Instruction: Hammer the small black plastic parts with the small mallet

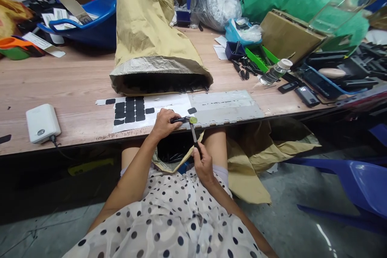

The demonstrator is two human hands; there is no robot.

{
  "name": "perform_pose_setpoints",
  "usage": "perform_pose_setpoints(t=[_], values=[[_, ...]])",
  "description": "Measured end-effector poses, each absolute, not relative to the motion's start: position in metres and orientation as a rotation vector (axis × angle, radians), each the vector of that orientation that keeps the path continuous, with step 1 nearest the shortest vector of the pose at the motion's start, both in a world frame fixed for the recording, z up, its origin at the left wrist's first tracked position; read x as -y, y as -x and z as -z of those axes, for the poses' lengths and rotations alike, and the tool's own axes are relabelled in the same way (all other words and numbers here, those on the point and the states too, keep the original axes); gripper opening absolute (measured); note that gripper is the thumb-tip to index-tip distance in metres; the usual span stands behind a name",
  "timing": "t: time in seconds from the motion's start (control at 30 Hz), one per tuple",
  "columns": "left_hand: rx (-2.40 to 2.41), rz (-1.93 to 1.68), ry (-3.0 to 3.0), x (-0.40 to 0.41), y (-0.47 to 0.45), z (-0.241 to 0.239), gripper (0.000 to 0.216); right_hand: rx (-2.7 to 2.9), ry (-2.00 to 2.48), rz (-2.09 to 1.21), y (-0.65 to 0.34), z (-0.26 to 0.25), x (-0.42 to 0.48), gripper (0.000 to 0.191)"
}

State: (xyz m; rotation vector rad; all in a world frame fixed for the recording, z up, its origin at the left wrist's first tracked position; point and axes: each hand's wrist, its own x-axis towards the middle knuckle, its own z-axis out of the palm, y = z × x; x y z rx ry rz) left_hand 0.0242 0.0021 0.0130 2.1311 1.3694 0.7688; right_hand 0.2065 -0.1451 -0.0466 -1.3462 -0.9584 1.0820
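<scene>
Fabric with dark dots (181,217) lies nearest, below both hands. Ahead of it the right hand (204,163) is closed around the grip of a small hammer-like tool (194,133); its yellow-green head meets or sits just beside the tip of a black part (178,120), I cannot tell which. The left hand (165,123) pinches that part. Lower, between the hands, a paper sack (169,168) gapes. Left of the left hand, black pads (130,111) cover a white sheet (167,102); beyond the hands stands a large tan bag (151,28).
</scene>
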Motion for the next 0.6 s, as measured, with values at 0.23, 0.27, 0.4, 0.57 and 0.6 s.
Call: perform_pose_setpoints(t=[0.23,0.27,0.4,0.57,0.6], values=[[-1.331,-0.754,-2.144,-0.0047,-0.0224,-0.0118,0.016,1.199,1.369,-0.770,-0.2002,0.0447,0.1426,0.032],[-1.332,-0.755,-2.145,-0.0050,-0.0224,-0.0111,0.015,1.228,1.380,-0.759,-0.2003,0.0457,0.1422,0.033],[-1.330,-0.764,-2.149,-0.0057,-0.0229,-0.0084,0.014,1.247,1.399,-0.711,-0.2009,0.0494,0.1414,0.032],[-1.327,-0.762,-2.149,-0.0058,-0.0227,-0.0082,0.015,1.220,1.387,-0.637,-0.2013,0.0470,0.1421,0.031],[-1.327,-0.760,-2.146,-0.0059,-0.0225,-0.0086,0.015,1.222,1.393,-0.635,-0.2015,0.0466,0.1421,0.031]])
